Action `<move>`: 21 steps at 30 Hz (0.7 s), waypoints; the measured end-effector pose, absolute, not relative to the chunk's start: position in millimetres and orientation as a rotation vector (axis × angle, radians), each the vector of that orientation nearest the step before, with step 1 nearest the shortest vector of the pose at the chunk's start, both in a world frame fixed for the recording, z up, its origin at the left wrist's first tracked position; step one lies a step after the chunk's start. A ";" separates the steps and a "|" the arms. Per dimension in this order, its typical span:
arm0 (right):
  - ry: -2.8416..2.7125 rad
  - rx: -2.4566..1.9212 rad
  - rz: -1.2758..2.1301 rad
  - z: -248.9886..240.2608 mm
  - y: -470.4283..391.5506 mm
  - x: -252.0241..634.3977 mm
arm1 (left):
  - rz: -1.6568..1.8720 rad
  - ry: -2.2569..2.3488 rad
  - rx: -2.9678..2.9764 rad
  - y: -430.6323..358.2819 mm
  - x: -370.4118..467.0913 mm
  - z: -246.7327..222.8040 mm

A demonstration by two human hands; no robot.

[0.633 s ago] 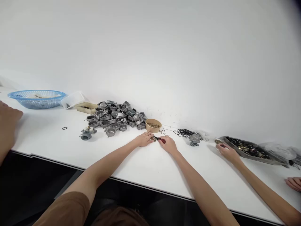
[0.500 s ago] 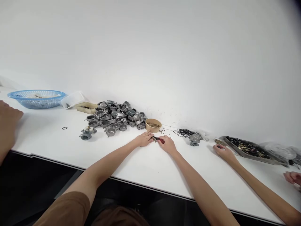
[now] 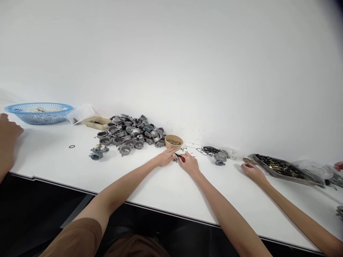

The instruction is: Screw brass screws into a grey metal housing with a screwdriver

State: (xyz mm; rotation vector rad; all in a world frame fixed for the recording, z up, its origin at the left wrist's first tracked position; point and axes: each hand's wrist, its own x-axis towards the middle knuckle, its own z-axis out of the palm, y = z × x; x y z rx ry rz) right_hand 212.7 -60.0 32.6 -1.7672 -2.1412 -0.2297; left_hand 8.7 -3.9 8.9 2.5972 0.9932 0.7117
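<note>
Just in front of the tan bowl of small brass parts, the right hand pinches a red-handled tool. The left hand lies beside it, fingers loosely spread on the white table.

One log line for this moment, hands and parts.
left hand: on small brass parts | right hand: holds red-handled tool | tan bowl: behind

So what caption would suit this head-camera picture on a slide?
Two hands, left hand and right hand with a red-handled tool, meet beside a bowl and metal castings.
</note>
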 end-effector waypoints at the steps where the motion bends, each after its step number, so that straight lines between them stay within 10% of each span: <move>1: -2.130 -1.770 -0.228 33.4 -59.8 213.9 | 0.723 1.015 2.547 -6.0 4.8 18.3; 14: -2.015 -1.744 -0.054 39.0 -61.4 241.8 | 1.623 1.944 2.055 -109.6 -155.0 141.1; 21: -1.953 -1.766 0.033 36.5 -54.1 255.8 | 0.736 2.366 1.603 -122.6 -268.2 76.8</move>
